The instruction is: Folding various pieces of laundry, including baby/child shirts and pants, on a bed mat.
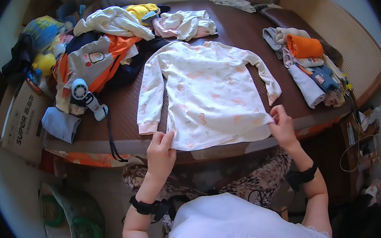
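Note:
A white long-sleeved child's shirt with a pink and orange print lies spread on the brown bed mat, its neckline away from me and its hem at the near edge. My left hand pinches the hem's left corner, close to the pink cuff of the left sleeve. At the hem's right corner, my right hand grips the fabric between thumb and fingers. The left sleeve runs straight down beside the body of the shirt; the right one bends outward and down.
Heaped clothes and a handheld fan with a black strap lie on the left. Folded clothes are stacked at the right. Crumpled garments lie beyond the shirt. A cardboard box and a green-handled bag stand at the left.

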### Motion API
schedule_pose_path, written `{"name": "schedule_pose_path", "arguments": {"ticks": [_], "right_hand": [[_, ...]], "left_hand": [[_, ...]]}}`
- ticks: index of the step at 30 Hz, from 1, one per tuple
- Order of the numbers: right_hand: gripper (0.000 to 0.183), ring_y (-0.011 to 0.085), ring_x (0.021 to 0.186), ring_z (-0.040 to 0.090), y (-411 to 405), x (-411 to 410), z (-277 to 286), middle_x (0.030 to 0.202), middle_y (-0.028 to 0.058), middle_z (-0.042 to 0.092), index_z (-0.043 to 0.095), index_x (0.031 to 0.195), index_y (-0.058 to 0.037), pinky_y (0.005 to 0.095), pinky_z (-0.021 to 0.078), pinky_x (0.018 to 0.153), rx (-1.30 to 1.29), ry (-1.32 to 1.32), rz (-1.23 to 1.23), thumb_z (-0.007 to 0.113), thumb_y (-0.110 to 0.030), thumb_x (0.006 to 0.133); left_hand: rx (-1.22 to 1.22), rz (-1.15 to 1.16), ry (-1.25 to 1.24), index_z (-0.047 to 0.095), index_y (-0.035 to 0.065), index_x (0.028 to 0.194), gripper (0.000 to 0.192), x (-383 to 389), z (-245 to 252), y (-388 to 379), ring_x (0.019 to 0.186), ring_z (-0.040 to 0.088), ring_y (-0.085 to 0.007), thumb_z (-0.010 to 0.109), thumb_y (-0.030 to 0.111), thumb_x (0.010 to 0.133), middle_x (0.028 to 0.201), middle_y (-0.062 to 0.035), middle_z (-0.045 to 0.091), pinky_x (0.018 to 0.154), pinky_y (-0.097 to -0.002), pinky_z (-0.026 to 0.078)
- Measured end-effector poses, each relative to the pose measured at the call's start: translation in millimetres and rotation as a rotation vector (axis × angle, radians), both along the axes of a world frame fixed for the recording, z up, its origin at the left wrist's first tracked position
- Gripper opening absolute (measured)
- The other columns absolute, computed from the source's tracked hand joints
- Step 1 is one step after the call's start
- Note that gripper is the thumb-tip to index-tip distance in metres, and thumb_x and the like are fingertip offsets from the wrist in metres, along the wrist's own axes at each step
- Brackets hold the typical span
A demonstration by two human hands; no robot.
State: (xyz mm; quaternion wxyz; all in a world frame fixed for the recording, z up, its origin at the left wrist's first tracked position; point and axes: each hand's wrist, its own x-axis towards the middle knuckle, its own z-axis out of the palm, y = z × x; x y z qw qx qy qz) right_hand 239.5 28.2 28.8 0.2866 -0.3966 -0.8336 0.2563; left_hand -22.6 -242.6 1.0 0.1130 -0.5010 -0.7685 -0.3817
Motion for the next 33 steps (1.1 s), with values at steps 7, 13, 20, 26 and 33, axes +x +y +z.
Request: {"name": "schedule_pose_path", "arguments": {"ticks": [7,13,20,26,33], "right_hand": [[0.022,0.0442,0.077,0.061,-8,8,-11,0.076,0.0209,0.062,0.048,0.099,-0.0062,0.0480,0.0478,0.071,0.149,-0.136,0.049,0.063,-0.009,0.083],[0.025,0.0183,0.076,0.068,16,9,8,0.092,0.0067,0.066,0.054,0.106,-0.0074,0.0322,0.0586,0.051,-0.716,0.428,0.011,0.051,0.003,0.084],[0.037,0.0215,0.106,0.063,53,-2,226,0.111,0.0119,0.065,0.055,0.123,0.0005,0.0338,0.0498,0.097,-0.229,1.011,0.573,0.058,-0.023,0.094],[0.031,0.0211,0.109,0.062,33,-26,317,0.116,0.0134,0.065,0.058,0.118,0.0000,0.0290,0.0490,0.096,0.333,1.032,0.494,0.060,-0.020,0.094],[0.016,0.0223,0.089,0.069,74,-62,324,0.097,0.0151,0.069,0.062,0.101,0.0016,0.0346,0.0578,0.082,0.078,1.034,0.437,0.060,-0.012,0.092]], "left_hand": [[0.203,0.088,0.055,0.060,-0.0011,0.107,0.027,-6,19,-3,0.080,0.063,-0.0407,0.057,-0.004,0.080,0.089,-0.0226,0.062,0.068,-0.0411,0.052],[0.281,0.052,-0.717,0.062,0.0009,0.105,0.017,-24,59,-14,0.063,0.066,-0.0113,0.051,0.000,0.092,0.081,-0.0108,0.067,0.052,-0.0247,0.053],[0.916,-0.493,-0.618,0.054,-0.0073,0.124,0.034,-82,248,0,0.094,0.068,-0.0227,0.054,0.006,0.093,0.111,-0.0191,0.065,0.086,-0.0294,0.057],[0.885,-0.236,0.018,0.056,-0.0038,0.128,0.036,-63,348,2,0.115,0.061,-0.0288,0.052,0.017,0.098,0.123,-0.0202,0.062,0.103,-0.0355,0.047],[0.831,-0.261,-0.217,0.061,-0.0072,0.113,0.033,-126,351,40,0.099,0.069,-0.0243,0.055,0.021,0.098,0.109,-0.0189,0.068,0.092,-0.0312,0.055]]}}
